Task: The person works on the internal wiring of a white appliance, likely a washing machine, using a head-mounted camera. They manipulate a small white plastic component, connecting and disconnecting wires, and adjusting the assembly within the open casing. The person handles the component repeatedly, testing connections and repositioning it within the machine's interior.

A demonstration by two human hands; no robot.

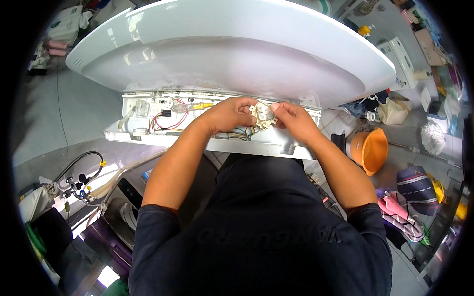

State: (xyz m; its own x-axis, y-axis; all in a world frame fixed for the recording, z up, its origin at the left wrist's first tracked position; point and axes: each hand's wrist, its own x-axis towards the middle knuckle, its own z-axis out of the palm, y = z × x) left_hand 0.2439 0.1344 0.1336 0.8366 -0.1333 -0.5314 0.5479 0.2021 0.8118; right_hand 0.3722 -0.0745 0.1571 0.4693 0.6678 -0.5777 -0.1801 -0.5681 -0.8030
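Observation:
Both hands meet over the opened panel of a white appliance, fingers bent around a small cream plastic part point(263, 114) with a rounded centre. My left hand point(228, 116) grips its left side between thumb and fingers. Its right side is pinched by my right hand point(296, 122). Thin coloured wires point(242, 133) run below the part inside the long white panel tray point(187, 141). Red and black wires point(168, 127) lie left of my left hand, beside a yellow-and-clear stick-shaped piece point(201, 106). A clear plastic piece point(142, 107) sits at the tray's left end.
Behind the tray rises a wide, glossy white curved panel point(222, 74). An orange bucket point(377, 150) stands on the floor to the right, near a folded dark-blue cloth item point(417, 187). Hoses and valves point(81, 185) are at the lower left.

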